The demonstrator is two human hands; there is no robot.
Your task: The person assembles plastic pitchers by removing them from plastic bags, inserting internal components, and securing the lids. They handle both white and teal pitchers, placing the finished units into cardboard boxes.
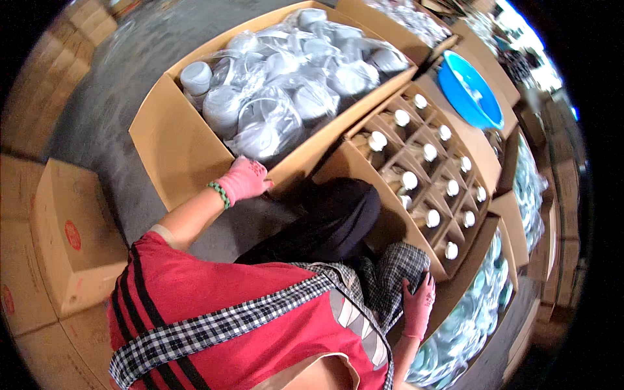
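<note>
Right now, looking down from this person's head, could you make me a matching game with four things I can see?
Column one:
1. Left hand
2. Right hand
3. Basin
4. White-capped bottles

Column two:
A. Standing in a divided carton
B. At the edge of the carton of plastic-wrapped pieces
C. Bright blue
D. On black-and-white checked cloth

Right pairs: 1-B, 2-D, 3-C, 4-A.
</note>
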